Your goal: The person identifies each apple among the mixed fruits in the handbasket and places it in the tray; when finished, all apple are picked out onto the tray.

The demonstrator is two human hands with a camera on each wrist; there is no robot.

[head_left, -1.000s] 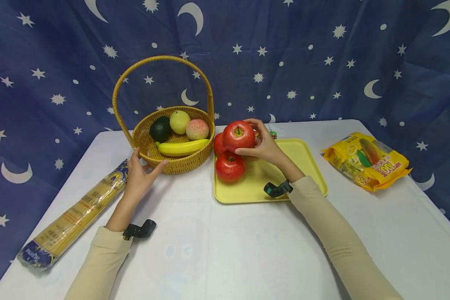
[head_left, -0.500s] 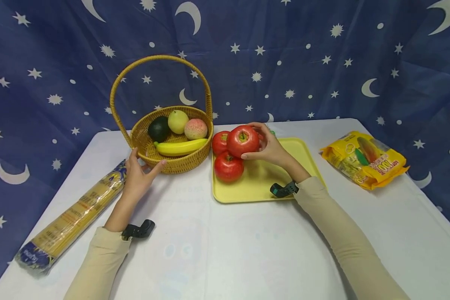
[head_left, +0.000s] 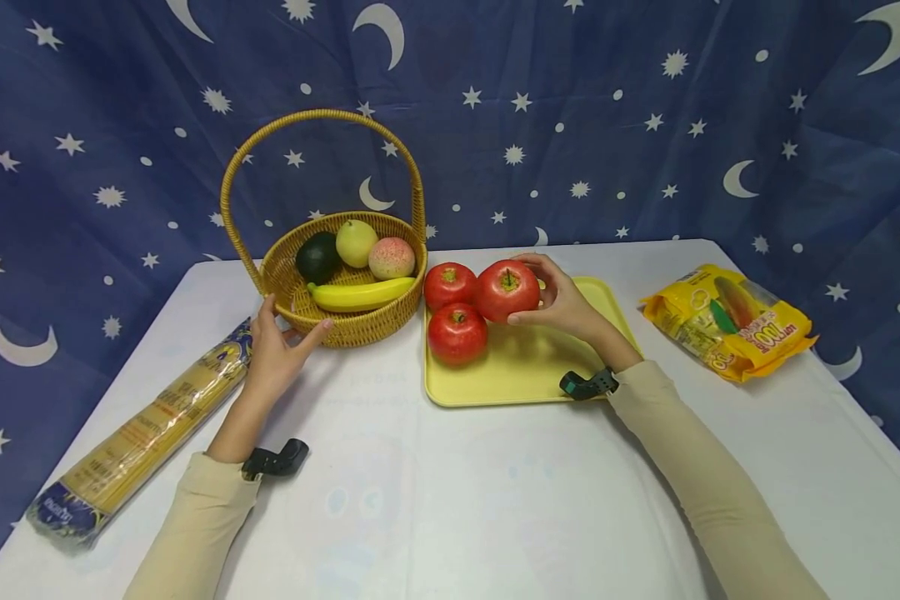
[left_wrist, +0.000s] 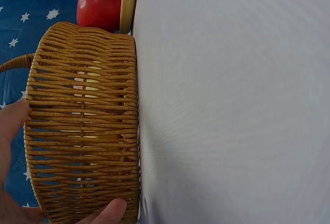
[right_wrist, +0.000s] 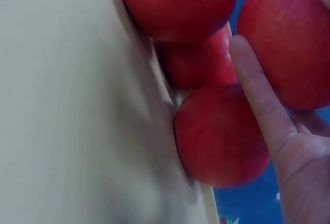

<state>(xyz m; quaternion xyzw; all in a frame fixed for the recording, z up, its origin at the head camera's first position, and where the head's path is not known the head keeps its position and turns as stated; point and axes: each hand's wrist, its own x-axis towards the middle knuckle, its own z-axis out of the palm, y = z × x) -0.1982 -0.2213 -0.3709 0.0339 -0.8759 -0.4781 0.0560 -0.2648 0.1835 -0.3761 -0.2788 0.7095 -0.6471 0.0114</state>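
Note:
My right hand holds a red apple between thumb and fingers, over the yellow tray. Two more red apples, a rear one and a front one, lie at the tray's left end. Another apple, low in the right wrist view, lies hidden behind the held one from the head. My left hand rests spread against the near left side of the wicker basket. In the left wrist view, a fingertip touches its rim and another digit its woven wall.
Inside the basket are a banana, a peach, a pear and a dark green avocado-like fruit. A pack of spaghetti lies left; a yellow snack bag lies right. The tall basket handle arches overhead.
My right hand has carried the apple rightward and slightly down, away from the basket, uncovering the rear apple. The left hand stays on the basket.

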